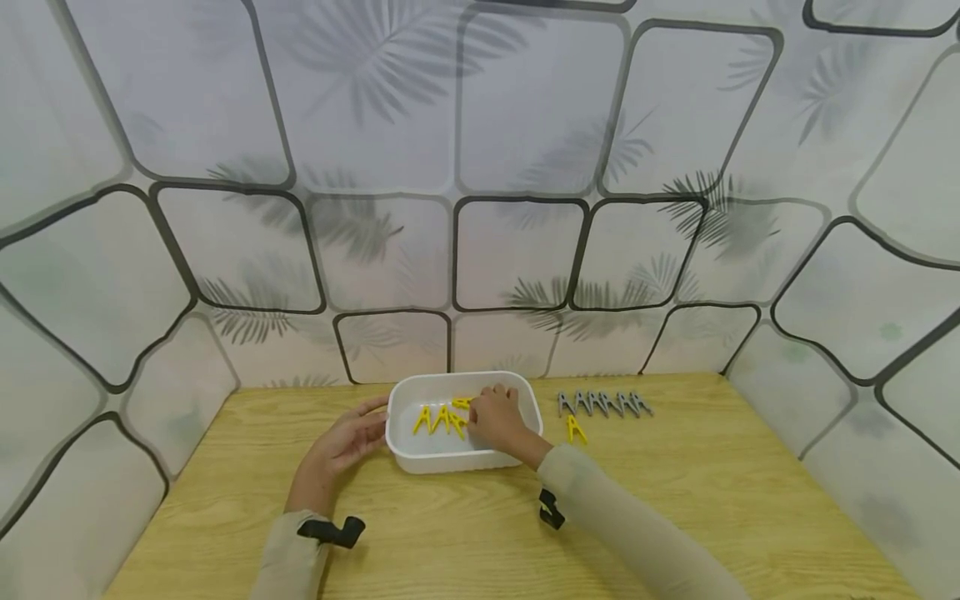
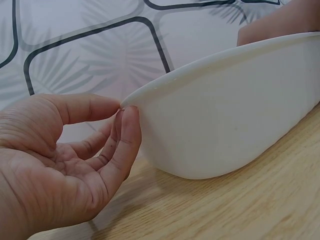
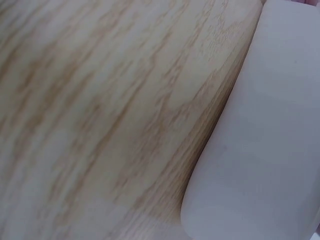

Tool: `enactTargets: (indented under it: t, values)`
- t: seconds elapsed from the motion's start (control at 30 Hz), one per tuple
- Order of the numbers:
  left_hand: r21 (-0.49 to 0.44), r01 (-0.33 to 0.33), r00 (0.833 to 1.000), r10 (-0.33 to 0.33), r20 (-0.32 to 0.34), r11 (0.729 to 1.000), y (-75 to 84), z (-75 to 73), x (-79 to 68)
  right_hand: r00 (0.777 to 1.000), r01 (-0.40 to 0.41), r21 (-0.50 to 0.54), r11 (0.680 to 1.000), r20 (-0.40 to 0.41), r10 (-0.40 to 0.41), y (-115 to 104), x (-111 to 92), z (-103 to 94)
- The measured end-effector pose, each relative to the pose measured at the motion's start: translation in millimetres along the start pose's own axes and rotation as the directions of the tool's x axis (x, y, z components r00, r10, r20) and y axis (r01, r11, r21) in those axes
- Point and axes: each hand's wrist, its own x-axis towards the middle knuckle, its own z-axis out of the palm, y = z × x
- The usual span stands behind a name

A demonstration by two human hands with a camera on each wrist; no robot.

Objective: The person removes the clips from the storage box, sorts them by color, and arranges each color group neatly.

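Observation:
A white plastic tub [image 1: 465, 463] stands on the table with several yellow clothespins [image 1: 442, 419] inside. At the tub's left end, my left hand [image 1: 352, 437] pinches the rim; in the left wrist view its fingertips [image 2: 131, 114] meet at the rim's corner. My right hand [image 1: 498, 417] reaches down into the tub's right half, knuckles up. Beside its fingers lies another yellow clothespin [image 1: 461, 403], partly covered by the hand. The right fingertips are hidden, so any hold is unclear. The right wrist view shows mainly the tub's outer wall [image 3: 255, 135].
Right of the tub, several grey clothespins [image 1: 603, 403] stand in a row on the wooden table [image 1: 450, 533]. One yellow clothespin [image 1: 575, 429] lies in front of that row. A patterned wall covering [image 1: 517, 250] rises behind the table and along both sides.

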Motion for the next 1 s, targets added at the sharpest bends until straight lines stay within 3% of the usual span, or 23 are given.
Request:
enactTargets:
  t: [0.43,0.57,0.83,1.0]
  values:
    - [0.006,0.006,1.0,-0.006,-0.007,1.0,-1.2,1.0,-0.1,0.993,0.02,-0.074,0.997,-0.111,-0.028,-2,-5,-8.3]
    - [0.017,0.006,1.0,-0.006,-0.01,1.0,-1.6,0.5,0.8,0.987,0.032,-0.047,0.998,-0.158,-0.039,-4,-9,-18.1]
    - [0.003,0.007,1.0,-0.007,-0.003,1.0,-2.0,-0.1,1.9,0.956,0.084,-0.005,0.996,-0.282,-0.082,6,-22,-37.2]
    - [0.012,0.009,1.0,-0.009,-0.01,1.0,-2.0,-0.8,0.9,0.924,0.114,-0.006,0.993,-0.367,-0.108,18,-31,-48.0]
